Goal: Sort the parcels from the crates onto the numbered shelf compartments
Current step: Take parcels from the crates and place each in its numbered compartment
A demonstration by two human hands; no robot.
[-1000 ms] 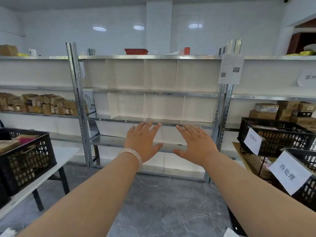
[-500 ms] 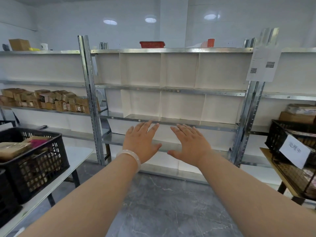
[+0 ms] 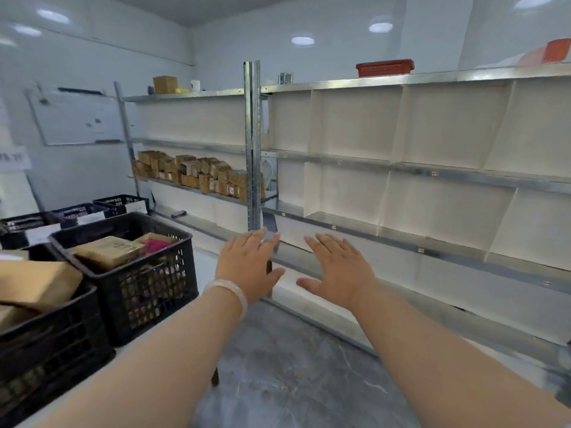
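Note:
My left hand, with a pale bangle on the wrist, and my right hand are stretched out in front of me, palms down, fingers spread, holding nothing. On a white table at the left stands a black crate with brown parcels and a pink one inside. A nearer black crate at the lower left holds a large brown parcel. The metal shelf with cream dividers fills the right side; its compartments are bare and carry small labels on the front edges.
More black crates sit further back on the table. Several small brown boxes line the left shelf unit. A red basket rests on the top shelf. A whiteboard hangs on the left wall. Grey floor lies below my arms.
The view has swung left: the crates on the table now fill the lower left, and the crates at the right have left the frame. Both hands stay open and outstretched.

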